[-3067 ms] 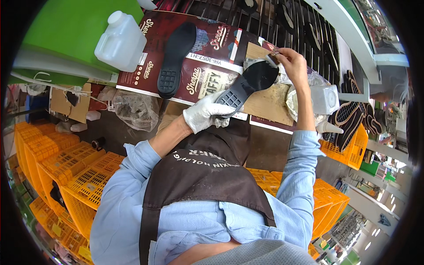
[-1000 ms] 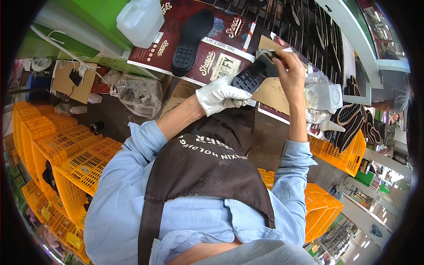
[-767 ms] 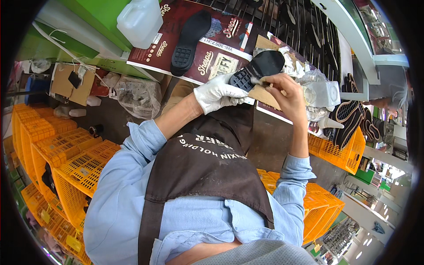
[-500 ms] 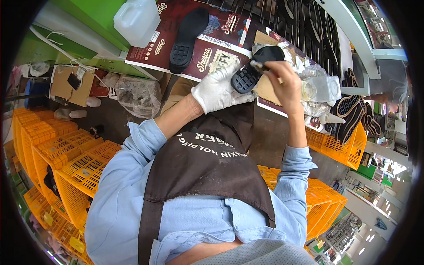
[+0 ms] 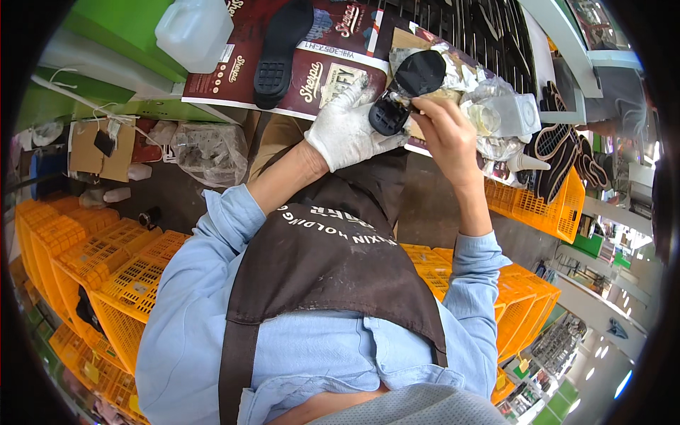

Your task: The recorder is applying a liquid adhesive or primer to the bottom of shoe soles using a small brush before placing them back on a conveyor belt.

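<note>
Black rubber shoe sole [image 5: 407, 88], ridged tread visible, held above maroon cardboard sheet [image 5: 312, 67]. Heel end gripped by left hand [image 5: 348, 131] in white knit glove. Bare right hand [image 5: 446, 134] fingers pinched at sole's middle edge.

Bright, even daylight, soft shadows, sharp centre; fisheye bends the edges (black vignette at the corners).

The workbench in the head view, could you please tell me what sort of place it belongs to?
Probably a shoe workshop or factory. The hands work on a black sole, another sole lies on the bench, more soles are piled at the right, and yellow crates are stacked around.
</note>
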A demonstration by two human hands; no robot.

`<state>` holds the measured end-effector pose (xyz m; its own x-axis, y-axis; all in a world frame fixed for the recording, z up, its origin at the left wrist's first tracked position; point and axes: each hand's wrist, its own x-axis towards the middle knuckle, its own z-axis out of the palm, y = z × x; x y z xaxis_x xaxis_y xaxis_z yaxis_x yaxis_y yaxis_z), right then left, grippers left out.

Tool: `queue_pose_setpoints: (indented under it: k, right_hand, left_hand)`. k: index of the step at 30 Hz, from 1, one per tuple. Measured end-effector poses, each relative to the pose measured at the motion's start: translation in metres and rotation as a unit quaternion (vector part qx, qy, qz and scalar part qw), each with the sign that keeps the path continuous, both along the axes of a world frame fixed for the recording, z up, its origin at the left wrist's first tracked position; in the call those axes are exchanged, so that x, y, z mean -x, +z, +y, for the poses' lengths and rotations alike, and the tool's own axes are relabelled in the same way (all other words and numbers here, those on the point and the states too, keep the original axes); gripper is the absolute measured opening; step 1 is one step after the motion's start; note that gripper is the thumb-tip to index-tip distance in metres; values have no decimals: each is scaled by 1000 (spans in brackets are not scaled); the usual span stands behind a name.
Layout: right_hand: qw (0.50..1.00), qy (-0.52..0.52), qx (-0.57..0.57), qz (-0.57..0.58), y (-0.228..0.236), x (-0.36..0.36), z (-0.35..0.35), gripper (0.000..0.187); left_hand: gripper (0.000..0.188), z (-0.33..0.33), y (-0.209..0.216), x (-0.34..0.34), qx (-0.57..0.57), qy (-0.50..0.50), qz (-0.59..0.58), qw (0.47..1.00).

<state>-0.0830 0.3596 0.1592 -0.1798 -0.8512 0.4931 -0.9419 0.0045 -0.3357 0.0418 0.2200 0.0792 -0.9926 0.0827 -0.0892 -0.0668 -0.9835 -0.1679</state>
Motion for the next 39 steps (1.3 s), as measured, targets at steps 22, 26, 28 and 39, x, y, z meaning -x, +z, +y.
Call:
queue_pose_setpoints:
  k: [22, 26, 28, 39]
  right_hand:
    - [1000, 12, 6, -23, -3, -33, 32, 32]
    - [998, -38, 4, 46, -16, -14, 21, 29]
    - [999, -6, -36, 10, -23, -24, 28, 31]
    - [999, -29, 6, 25, -35, -20, 23, 26]
  left_hand:
    - [74, 6, -9, 20, -30, -79, -3, 996]
    - [76, 7, -13, 25, -41, -79, -24, 996]
    - [77, 8, -11, 27, -31, -89, -15, 995]
    - [91, 10, -37, 30, -93, -138, 38, 985]
